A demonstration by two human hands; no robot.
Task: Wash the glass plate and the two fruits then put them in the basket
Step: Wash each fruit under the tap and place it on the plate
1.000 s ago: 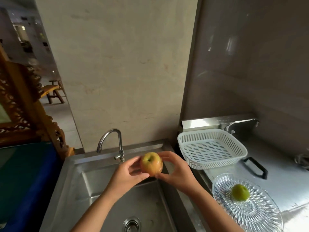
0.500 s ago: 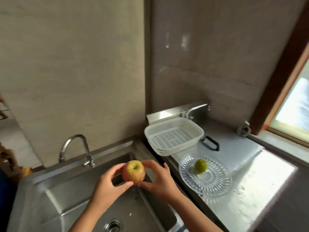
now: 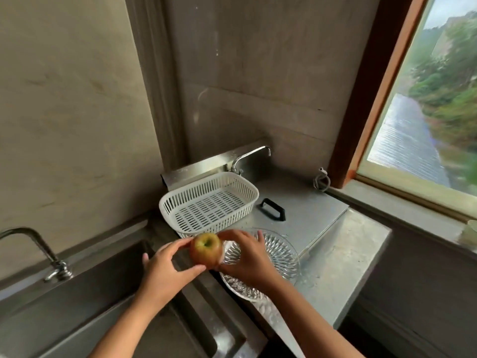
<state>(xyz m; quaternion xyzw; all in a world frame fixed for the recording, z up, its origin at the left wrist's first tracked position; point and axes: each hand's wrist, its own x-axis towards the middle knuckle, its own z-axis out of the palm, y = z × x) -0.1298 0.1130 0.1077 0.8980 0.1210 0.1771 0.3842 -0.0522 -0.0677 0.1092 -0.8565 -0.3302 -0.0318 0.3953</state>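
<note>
A red-yellow apple (image 3: pixel 206 250) is held between my left hand (image 3: pixel 167 272) and my right hand (image 3: pixel 247 257), above the counter edge between the sink and the glass plate. The cut-glass plate (image 3: pixel 281 257) lies on the steel counter under and right of my right hand. The small green fruit that lay on the plate is hidden behind my right hand. The white slotted basket (image 3: pixel 209 202) stands empty just beyond the apple.
The steel sink (image 3: pixel 90 301) with its tap (image 3: pixel 38 251) is at the left. A second tap (image 3: pixel 250 156) rises behind the basket. A black handle (image 3: pixel 272 209) sits on the counter cover. A window (image 3: pixel 426 112) is at the right.
Both hands carried the apple rightward from over the sink to the counter edge near the plate and basket. My view turned right, and the green fruit is now covered by my right hand.
</note>
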